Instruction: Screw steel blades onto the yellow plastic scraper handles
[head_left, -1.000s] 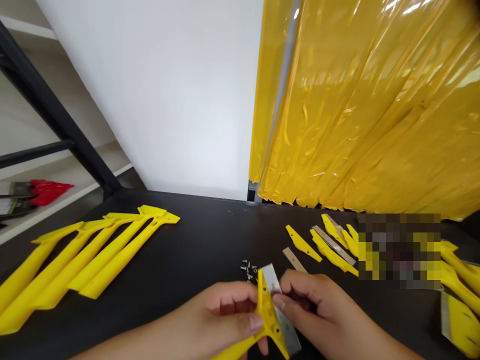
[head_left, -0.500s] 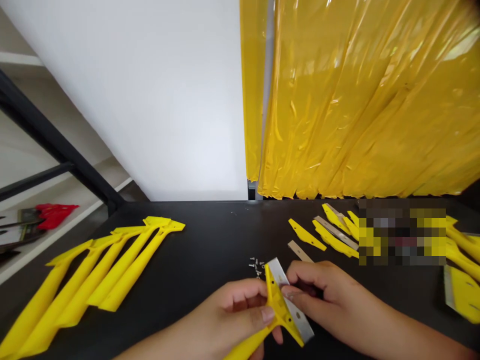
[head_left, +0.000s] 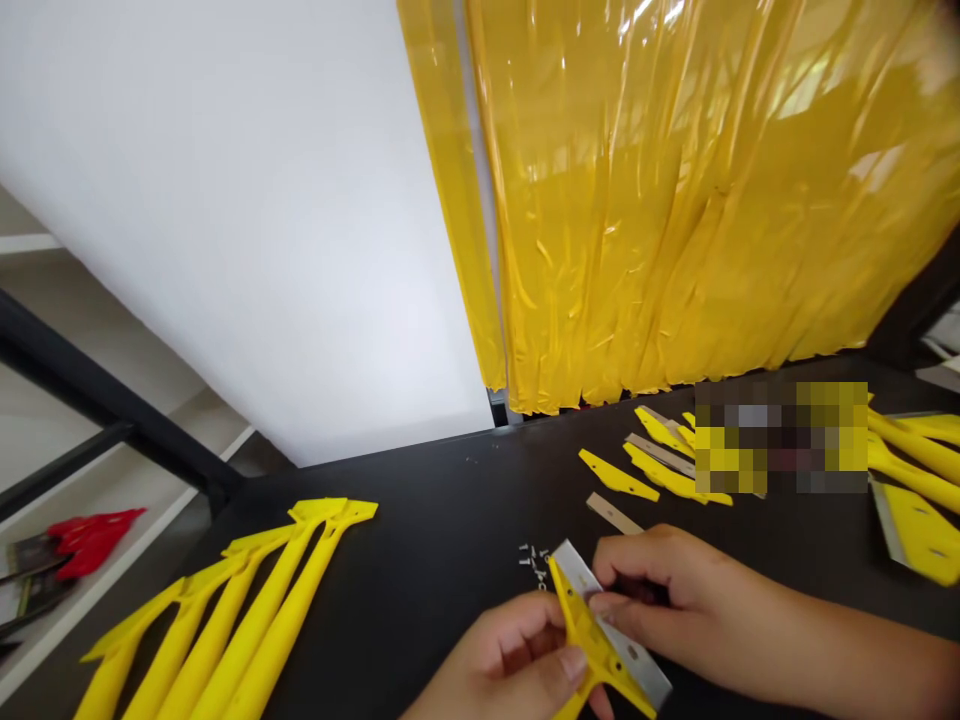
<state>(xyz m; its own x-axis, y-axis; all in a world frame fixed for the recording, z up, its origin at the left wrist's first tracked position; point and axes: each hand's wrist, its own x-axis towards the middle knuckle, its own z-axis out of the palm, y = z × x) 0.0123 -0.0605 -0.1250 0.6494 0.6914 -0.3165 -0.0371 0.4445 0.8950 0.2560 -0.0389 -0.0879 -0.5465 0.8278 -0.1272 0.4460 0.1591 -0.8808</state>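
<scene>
My left hand is closed around a yellow plastic scraper handle, its thumb pressed on the wide head. Two small holes show in that head. My right hand pinches a flat metal blade with slots along it, laying it lengthwise against the far side of the head. Just beyond the handle, several small screws lie loose on the black table. Close behind my right hand is another thin metal strip, partly hidden by the fingers.
Several yellow handles lie side by side at the left. Yellow cover plates and metal strips are scattered at the back right. Further right are a scraper head with a blade and more handles; a blurred patch hides part. A yellow plastic curtain hangs behind.
The camera view has tilted and shifted, so the table appears slanted. Both hands appear farther right and lower, still holding the handle and blade together in the same way.
</scene>
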